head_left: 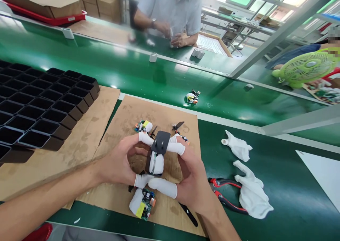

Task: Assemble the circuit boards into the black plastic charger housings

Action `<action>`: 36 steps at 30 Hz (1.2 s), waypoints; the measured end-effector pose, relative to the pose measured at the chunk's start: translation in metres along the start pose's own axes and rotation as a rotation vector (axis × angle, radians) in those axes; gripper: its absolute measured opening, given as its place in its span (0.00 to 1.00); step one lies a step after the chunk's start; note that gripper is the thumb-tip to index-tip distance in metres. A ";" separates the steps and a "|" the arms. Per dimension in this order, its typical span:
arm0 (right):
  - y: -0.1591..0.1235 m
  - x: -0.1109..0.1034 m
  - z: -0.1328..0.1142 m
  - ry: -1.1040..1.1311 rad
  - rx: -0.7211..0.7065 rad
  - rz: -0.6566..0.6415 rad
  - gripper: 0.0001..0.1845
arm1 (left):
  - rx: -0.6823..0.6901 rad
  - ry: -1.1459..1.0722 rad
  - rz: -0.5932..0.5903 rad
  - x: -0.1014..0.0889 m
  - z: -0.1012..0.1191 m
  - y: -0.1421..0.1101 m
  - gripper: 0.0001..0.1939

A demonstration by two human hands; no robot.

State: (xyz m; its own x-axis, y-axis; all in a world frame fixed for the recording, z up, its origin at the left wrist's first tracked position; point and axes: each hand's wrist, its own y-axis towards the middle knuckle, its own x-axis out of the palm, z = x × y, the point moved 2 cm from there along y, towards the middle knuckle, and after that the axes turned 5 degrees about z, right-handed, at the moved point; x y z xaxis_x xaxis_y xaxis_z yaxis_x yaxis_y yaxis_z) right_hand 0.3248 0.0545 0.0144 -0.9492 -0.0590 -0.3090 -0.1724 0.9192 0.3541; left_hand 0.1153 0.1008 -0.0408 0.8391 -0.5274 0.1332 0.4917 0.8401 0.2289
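Between my two hands is a black power adapter (pixel 162 141), its flat plug plate with two metal pins facing up and a white-wrapped part showing in the housing. My left hand (pixel 120 159) closes on it from the left, and my right hand (pixel 192 179) from the right; white finger covers are on the thumbs and fingertips. Below them, a circuit board (pixel 145 207) with a white lump and yellow label lies on the cardboard sheet (pixel 117 202). Two more circuit boards, one upper left (pixel 143 125) and one partly hidden at right (pixel 185 139), lie beyond my fingers.
Black open housings (pixel 50 106) stand in rows at left. Red-handled pliers (pixel 228 198) lie at right, partly under a white glove (pixel 255 195). Another circuit board (pixel 191 98) sits on the green belt (pixel 127 63). Across it, a person (pixel 170 14) works with both hands.
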 end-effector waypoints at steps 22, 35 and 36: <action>-0.002 0.008 0.010 -0.011 0.067 0.152 0.26 | 0.223 0.258 0.021 0.000 -0.004 0.000 0.33; 0.005 0.018 0.017 0.363 0.241 0.135 0.15 | 0.361 0.390 0.072 -0.005 0.013 0.003 0.31; 0.005 0.018 0.016 0.367 0.242 0.128 0.16 | 0.381 0.379 0.069 -0.005 0.012 0.003 0.32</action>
State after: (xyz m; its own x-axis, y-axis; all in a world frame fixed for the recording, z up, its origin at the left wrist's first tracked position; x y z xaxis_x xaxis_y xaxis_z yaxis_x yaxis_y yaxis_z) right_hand 0.3114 0.0646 -0.0037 -0.9968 -0.0328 0.0726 -0.0225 0.9900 0.1395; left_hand 0.1098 0.1042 -0.0289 0.9262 -0.3308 -0.1808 0.3724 0.7288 0.5746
